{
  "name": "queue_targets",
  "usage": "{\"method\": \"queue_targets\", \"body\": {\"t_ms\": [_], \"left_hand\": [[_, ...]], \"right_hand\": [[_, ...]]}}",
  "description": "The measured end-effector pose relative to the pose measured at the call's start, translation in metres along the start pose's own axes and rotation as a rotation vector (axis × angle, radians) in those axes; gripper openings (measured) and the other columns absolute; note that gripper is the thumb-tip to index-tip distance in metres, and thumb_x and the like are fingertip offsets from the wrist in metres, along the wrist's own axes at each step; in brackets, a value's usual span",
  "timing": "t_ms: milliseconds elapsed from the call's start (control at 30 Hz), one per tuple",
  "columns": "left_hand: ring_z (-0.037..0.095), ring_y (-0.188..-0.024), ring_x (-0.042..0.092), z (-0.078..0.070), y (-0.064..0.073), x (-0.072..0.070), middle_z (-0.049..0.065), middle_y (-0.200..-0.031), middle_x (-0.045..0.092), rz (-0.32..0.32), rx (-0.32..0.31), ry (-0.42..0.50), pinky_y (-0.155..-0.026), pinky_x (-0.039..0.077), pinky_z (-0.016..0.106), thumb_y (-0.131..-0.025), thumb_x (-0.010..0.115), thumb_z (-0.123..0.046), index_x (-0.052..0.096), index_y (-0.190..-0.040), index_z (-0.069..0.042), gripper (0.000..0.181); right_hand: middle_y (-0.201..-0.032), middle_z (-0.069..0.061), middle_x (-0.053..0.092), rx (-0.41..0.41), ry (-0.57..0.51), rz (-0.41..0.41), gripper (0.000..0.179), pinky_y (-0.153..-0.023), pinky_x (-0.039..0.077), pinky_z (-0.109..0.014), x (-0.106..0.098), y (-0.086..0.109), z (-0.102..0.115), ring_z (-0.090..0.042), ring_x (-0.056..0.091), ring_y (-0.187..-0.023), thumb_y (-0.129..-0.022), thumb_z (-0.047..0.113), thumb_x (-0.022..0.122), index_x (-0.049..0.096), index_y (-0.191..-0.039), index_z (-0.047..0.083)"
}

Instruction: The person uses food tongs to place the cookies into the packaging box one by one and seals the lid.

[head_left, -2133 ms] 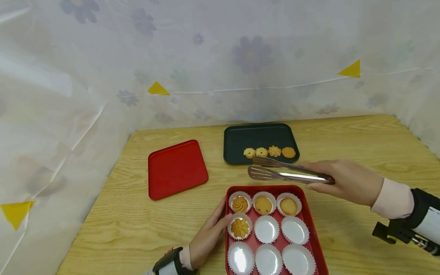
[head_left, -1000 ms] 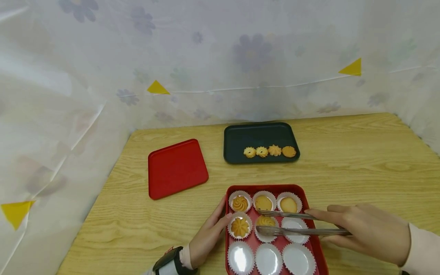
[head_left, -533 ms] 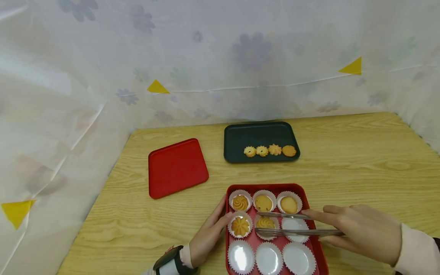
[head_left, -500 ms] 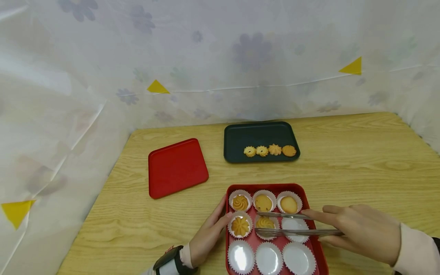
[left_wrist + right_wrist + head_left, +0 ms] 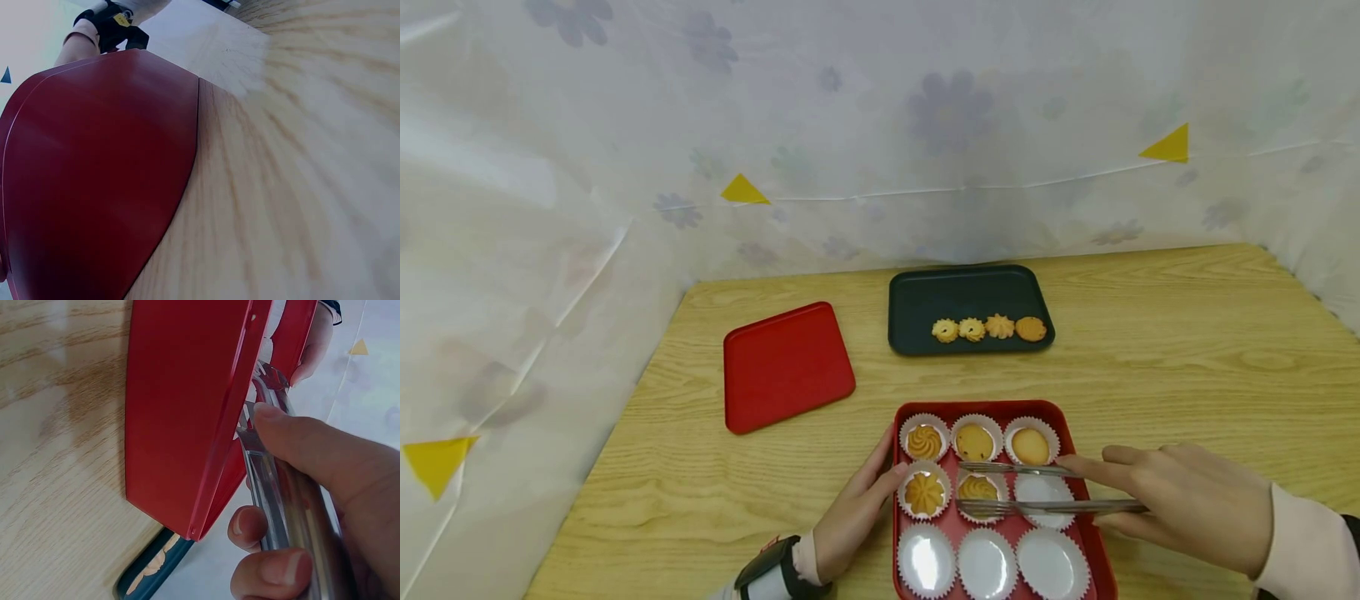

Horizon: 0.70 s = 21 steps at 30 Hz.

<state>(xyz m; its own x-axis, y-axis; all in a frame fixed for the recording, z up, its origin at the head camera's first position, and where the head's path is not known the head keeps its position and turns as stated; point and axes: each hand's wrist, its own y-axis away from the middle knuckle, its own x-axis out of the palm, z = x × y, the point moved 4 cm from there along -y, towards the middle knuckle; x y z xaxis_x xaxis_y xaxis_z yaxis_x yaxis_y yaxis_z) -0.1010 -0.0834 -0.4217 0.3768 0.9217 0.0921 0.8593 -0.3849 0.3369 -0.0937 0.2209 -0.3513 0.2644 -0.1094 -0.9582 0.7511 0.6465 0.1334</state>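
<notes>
In the head view, my right hand (image 5: pixel 1187 504) holds metal tongs (image 5: pixel 1075 506) over a deep red box (image 5: pixel 1090 550). The tongs' slotted ends lie across the middle cup, either side of a swirled cookie (image 5: pixel 978 488) there. The right wrist view shows the thumb on one arm of the tongs and fingers under the other. My left hand (image 5: pixel 853 517) grips the box's left wall, thumb over the rim and fingers along the outside. White paper cups (image 5: pixel 987 565) fill the box in three rows; cookies sit in the back row and the left and middle cups of the second.
A dark green tray (image 5: pixel 955 292) with several cookies (image 5: pixel 1000 327) in a line stands at the back of the wooden table (image 5: pixel 1187 333). A flat red lid or tray (image 5: pixel 786 367) lies to the left. Flowered sheeting (image 5: pixel 850 108) hangs behind.
The right hand brought the tongs from near the green tray down over the box. A cookie now lies in the middle cup, lately settling lower between the tongs' ends. The left hand stayed.
</notes>
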Motion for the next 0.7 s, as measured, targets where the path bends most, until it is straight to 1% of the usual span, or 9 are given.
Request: {"method": "queue_targets", "body": {"t_ms": [100,167,267,333,400,533,600,700], "left_hand": [[0.034,-0.148,0.01,0.0,0.0,0.0,0.011,-0.163,0.011,0.001,0.002,0.002,-0.116,0.019,0.056,-0.102,0.046,-0.039,0.013,-0.157,-0.018,0.068],[0.034,-0.148,0.009,0.0,0.0,0.0,0.011,-0.163,0.01,0.002,0.005,0.003,-0.116,0.018,0.056,-0.102,0.045,-0.038,0.013,-0.157,-0.017,0.068],[0.034,-0.148,0.007,-0.001,0.0,0.0,0.011,-0.163,0.01,0.002,0.007,0.004,-0.116,0.017,0.057,-0.102,0.045,-0.038,0.013,-0.157,-0.017,0.067],[0.033,-0.148,0.007,-0.001,0.0,0.0,0.011,-0.163,0.01,0.003,0.008,0.005,-0.116,0.016,0.057,-0.102,0.045,-0.038,0.013,-0.157,-0.016,0.067],[0.033,-0.148,0.007,-0.001,0.0,0.0,0.011,-0.163,0.01,0.003,0.01,0.006,-0.116,0.016,0.056,-0.102,0.045,-0.037,0.013,-0.157,-0.016,0.067],[0.033,-0.148,0.007,-0.001,0.0,0.0,0.011,-0.163,0.01,0.003,0.011,0.004,-0.116,0.016,0.056,-0.102,0.045,-0.037,0.013,-0.157,-0.016,0.067],[0.033,-0.148,0.007,-0.001,0.0,0.0,0.011,-0.163,0.01,0.004,0.009,0.004,-0.116,0.016,0.056,-0.102,0.045,-0.038,0.013,-0.157,-0.017,0.067],[0.033,-0.148,0.008,-0.001,0.0,0.0,0.011,-0.163,0.01,0.006,0.007,0.005,-0.116,0.018,0.055,-0.102,0.045,-0.038,0.012,-0.157,-0.017,0.067]], "right_hand": [[-0.095,-0.001,0.068,-0.016,0.006,-0.012,0.056,-0.042,0.035,-0.016,-0.001,0.0,0.001,0.005,0.026,-0.041,-0.082,0.056,0.067,0.064,-0.127,0.021],[-0.092,0.003,0.066,-0.019,0.011,-0.004,0.057,-0.043,0.037,-0.017,-0.003,-0.001,0.001,0.005,0.028,-0.042,-0.082,0.057,0.066,0.064,-0.126,0.02],[-0.095,0.001,0.069,-0.001,0.009,0.034,0.06,-0.047,0.048,-0.022,-0.006,-0.001,-0.001,0.007,0.033,-0.044,-0.082,0.061,0.064,0.064,-0.127,0.02],[-0.099,-0.002,0.07,0.011,0.015,0.052,0.062,-0.052,0.054,-0.029,-0.01,0.0,-0.002,0.007,0.041,-0.047,-0.081,0.063,0.062,0.063,-0.127,0.021],[-0.1,-0.002,0.07,0.012,0.022,0.049,0.063,-0.053,0.055,-0.03,-0.014,0.0,-0.002,0.007,0.043,-0.049,-0.081,0.065,0.06,0.063,-0.128,0.022],[-0.098,0.004,0.068,-0.011,0.05,0.014,0.062,-0.049,0.05,-0.024,-0.023,0.002,-0.003,0.008,0.044,-0.052,-0.082,0.064,0.06,0.062,-0.13,0.024],[-0.101,0.001,0.068,-0.001,0.049,0.018,0.062,-0.05,0.051,-0.025,-0.029,0.002,-0.005,0.006,0.048,-0.054,-0.082,0.062,0.061,0.061,-0.131,0.024],[-0.104,0.001,0.067,-0.013,0.032,-0.003,0.061,-0.05,0.049,-0.022,-0.037,0.001,-0.01,0.007,0.048,-0.058,-0.083,0.057,0.065,0.059,-0.132,0.021]]}}
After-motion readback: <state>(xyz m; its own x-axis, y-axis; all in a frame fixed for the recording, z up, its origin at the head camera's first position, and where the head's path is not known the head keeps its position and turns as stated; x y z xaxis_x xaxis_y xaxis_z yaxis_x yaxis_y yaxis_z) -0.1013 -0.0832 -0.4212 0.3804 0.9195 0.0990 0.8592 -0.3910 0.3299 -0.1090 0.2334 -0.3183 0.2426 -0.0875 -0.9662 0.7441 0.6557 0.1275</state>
